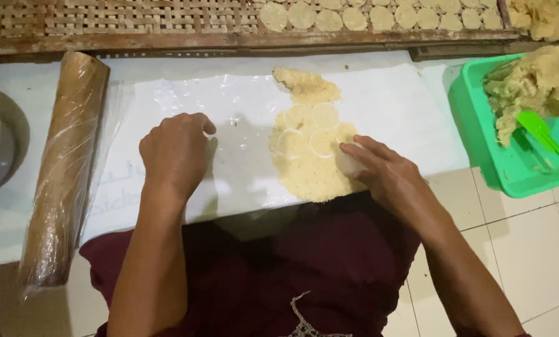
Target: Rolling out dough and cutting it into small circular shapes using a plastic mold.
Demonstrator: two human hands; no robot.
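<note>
The left hand (174, 153) rests knuckles-down on the clear plastic sheet (229, 125), fingers curled into a loose fist, holding nothing that can be seen. The right hand (379, 171) lies on the right edge of the flattened dough (307, 168), fingers wrapped over a small white round cutter (347, 161) that is pressed onto the dough; most of the cutter is hidden under the fingers.

The dough sheet lies on the plastic, right of centre, pale yellow and irregular in outline. Several round cuts (311, 128) are marked in its upper middle, touching one another. A rough unflattened lump (304, 84) joins its top edge.

To the left, well apart from the dough, a rolling pin (64, 168) wrapped in plastic film lies lengthways on the white surface. Just beyond it at the left edge, part of a metal bowl (1, 143) is visible.

Along the top runs a woven bamboo tray (123, 22), with rows of cut dough discs (367, 15) laid on its right half. At the right, a green plastic tub (479, 131) sits on the tiled floor (523, 249), holding a mass of raw dough (529, 87) and a green spatula (545, 137).

Nothing lies between either hand and the dough sheet. The person's dark red garment (279, 268) fills the lower foreground.
</note>
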